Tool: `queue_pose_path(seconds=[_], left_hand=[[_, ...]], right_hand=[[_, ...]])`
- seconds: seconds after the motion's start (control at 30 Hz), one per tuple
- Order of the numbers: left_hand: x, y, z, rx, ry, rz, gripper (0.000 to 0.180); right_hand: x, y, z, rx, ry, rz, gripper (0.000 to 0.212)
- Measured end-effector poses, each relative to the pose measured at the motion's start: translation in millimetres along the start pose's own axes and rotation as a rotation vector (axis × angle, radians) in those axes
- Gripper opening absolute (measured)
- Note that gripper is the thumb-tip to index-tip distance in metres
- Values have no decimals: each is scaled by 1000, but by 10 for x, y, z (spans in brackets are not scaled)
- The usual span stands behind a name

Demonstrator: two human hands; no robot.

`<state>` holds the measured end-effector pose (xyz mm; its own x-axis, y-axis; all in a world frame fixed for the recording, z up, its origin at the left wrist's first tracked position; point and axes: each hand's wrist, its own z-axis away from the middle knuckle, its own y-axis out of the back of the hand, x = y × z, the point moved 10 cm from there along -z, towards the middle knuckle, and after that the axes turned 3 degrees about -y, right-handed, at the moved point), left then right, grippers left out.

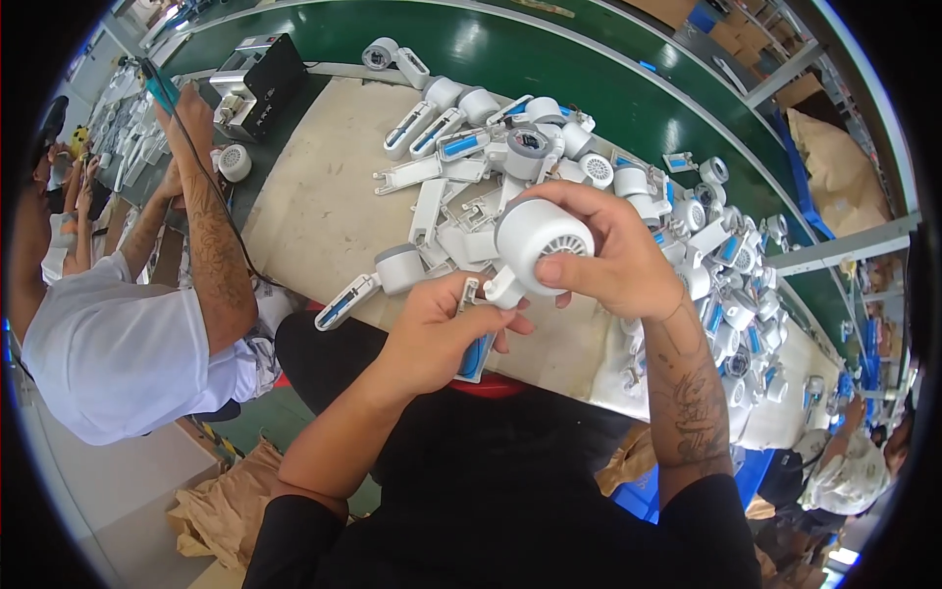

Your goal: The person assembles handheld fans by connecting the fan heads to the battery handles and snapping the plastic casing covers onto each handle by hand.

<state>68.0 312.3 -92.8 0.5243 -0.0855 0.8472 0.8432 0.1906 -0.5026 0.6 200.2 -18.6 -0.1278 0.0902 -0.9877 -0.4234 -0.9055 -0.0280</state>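
Between my two hands is a white handheld fan (535, 236) with a grey rim and a slotted vent in its round head. My right hand (623, 257) is closed round the head, its thumb pressed by the vent. Lower down, my left hand (432, 339) pinches the narrow handle, where a blue part (475, 355) shows at the bottom end. My left fingers partly hide the handle. Just left of it, another fan head (399, 268) with an open handle (347, 301) lies on the table mat.
Heaped fan parts (731, 285) spread over the beige mat (319, 162) ahead and to the right. A green conveyor (491, 41) runs behind. At left, a co-worker in a white shirt (128, 353) holds a teal corded tool (162, 90) near a black machine (260, 86).
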Motion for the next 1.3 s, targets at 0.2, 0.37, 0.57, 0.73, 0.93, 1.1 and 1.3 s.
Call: queue_pose_path(seconds=[0.2, 0.37, 0.57, 0.73, 0.93, 1.1, 1.3], left_hand=[[-56, -217, 66, -133, 56, -190, 22], [-135, 117, 72, -39, 26, -56, 29], [91, 979, 300, 382, -253, -81, 34], [134, 1214, 373, 411, -117, -121, 38], [175, 1105, 306, 428, -146, 38, 41], [148, 938, 107, 305, -167, 143, 31], [2, 654, -60, 173, -168, 235, 48]], right_hand=[[75, -202, -178, -304, -281, 355, 51], [67, -358, -378, -296, -164, 452, 50], [184, 240, -325, 279, 278, 992, 15], [715, -147, -465, 192, 358, 1437, 25], [191, -124, -249, 410, 462, 1202, 17], [148, 83, 145, 332, 305, 119, 39], [183, -250, 191, 240, 229, 315, 13]])
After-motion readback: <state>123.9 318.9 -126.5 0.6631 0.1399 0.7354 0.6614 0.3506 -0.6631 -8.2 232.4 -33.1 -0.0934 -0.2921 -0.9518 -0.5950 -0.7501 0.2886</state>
